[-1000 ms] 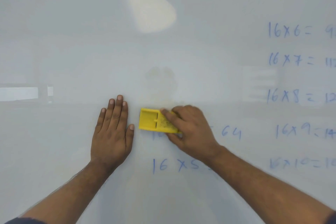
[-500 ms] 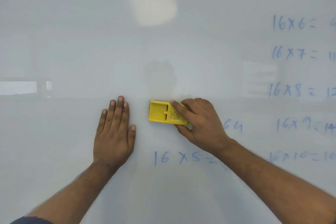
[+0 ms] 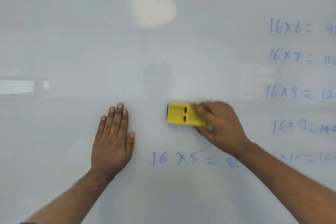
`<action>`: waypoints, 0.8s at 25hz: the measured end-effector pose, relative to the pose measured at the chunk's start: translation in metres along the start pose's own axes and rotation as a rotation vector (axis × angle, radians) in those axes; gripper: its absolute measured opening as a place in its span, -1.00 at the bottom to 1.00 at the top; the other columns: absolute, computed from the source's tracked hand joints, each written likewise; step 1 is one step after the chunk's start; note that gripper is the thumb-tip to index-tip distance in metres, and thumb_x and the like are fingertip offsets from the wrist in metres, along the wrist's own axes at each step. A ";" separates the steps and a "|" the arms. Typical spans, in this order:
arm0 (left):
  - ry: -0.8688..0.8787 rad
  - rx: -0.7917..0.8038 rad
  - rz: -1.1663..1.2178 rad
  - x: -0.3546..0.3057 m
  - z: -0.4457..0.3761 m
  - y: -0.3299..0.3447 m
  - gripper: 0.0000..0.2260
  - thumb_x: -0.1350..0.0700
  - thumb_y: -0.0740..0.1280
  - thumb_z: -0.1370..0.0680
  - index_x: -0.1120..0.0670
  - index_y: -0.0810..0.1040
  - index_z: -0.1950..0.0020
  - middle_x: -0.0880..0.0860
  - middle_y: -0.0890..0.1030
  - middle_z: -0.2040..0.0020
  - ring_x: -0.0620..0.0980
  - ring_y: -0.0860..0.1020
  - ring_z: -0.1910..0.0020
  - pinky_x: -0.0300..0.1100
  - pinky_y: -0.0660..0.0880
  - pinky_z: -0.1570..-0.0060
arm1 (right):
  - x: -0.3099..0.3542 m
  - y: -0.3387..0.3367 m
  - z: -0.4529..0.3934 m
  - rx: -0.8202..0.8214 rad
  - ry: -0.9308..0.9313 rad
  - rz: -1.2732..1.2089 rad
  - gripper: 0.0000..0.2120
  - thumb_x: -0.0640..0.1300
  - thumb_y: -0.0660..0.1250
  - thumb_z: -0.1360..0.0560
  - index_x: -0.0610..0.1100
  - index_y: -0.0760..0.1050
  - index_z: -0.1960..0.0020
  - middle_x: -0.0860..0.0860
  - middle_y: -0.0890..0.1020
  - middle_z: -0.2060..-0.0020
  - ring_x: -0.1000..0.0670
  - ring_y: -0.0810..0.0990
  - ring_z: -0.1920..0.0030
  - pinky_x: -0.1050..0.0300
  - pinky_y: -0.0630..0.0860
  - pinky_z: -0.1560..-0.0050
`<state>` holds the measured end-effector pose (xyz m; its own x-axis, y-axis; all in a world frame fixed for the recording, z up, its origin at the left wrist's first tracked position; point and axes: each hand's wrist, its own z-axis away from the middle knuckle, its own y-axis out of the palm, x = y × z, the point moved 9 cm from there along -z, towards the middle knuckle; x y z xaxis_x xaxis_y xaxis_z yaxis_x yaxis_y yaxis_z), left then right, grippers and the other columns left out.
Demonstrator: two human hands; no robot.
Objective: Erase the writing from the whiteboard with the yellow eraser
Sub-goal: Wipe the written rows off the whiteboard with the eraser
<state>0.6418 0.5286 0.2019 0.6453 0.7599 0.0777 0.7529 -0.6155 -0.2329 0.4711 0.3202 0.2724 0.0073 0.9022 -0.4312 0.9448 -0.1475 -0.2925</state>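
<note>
The whiteboard (image 3: 72, 42) fills the view. My right hand (image 3: 221, 124) holds the yellow eraser (image 3: 179, 114) flat against the board at centre right, fingers over its right half. My left hand (image 3: 113, 136) rests flat on the board to the eraser's left, fingers together and holding nothing. Blue writing "16 x 5 =" (image 3: 183, 158) sits below the eraser. More blue multiplication lines (image 3: 289, 60) run down the right side, from "16 x 6" to "16 x 10"; my right forearm partly covers the lowest.
A bright oval light reflection (image 3: 151, 3) shows on the upper board. Faint room reflections appear at the left edge (image 3: 18, 87) and around the middle. The left and upper parts of the board carry no writing.
My right hand has slid the eraser to the right along its row. The writing of that row, including the "64", is no longer visible. My left hand has stayed flat in place.
</note>
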 end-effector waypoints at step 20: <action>-0.026 0.042 0.011 -0.004 0.021 0.009 -0.40 -0.02 0.01 -0.65 0.25 0.03 -0.62 0.15 0.02 -0.66 0.07 -0.07 -0.66 0.03 -0.11 -0.62 | -0.035 -0.010 0.048 -0.012 0.183 -0.016 -0.51 -0.06 0.39 -0.49 -0.16 0.44 -0.38 -0.12 0.58 -0.13 -0.17 0.55 -0.09 -0.05 0.44 -0.14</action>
<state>0.6432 0.5244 0.1793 0.6498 0.7585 0.0502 0.7392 -0.6151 -0.2745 0.4459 0.2708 0.2495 0.0506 0.9634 -0.2634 0.9492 -0.1284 -0.2873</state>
